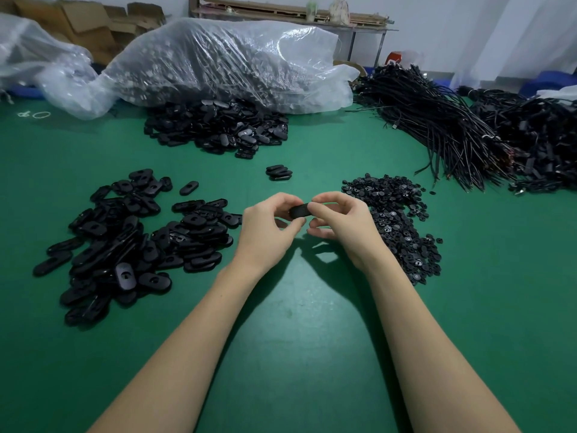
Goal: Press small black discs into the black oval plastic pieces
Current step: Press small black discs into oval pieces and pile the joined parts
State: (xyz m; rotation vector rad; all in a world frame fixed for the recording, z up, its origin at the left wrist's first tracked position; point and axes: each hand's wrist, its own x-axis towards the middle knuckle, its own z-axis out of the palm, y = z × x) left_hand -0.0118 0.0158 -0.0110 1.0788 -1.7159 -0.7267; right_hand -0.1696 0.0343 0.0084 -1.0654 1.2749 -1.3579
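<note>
Oval piece (300,210) held above green table (290,307), between both hands: left hand (268,226) pinching one end, right hand (338,221) pinching the other. Looks light, rigid, smooth plastic; best held by the ends, middle left free for pressing. Disc itself hidden. One piece in hand; ovals pile (125,239) left, discs pile (396,220) right, far supply heap (218,126) beyond, all uncountable.

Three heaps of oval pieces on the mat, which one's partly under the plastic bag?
The far heap: the clear bag lies over its back edge. The left pile and the small cluster lie uncovered.
</note>
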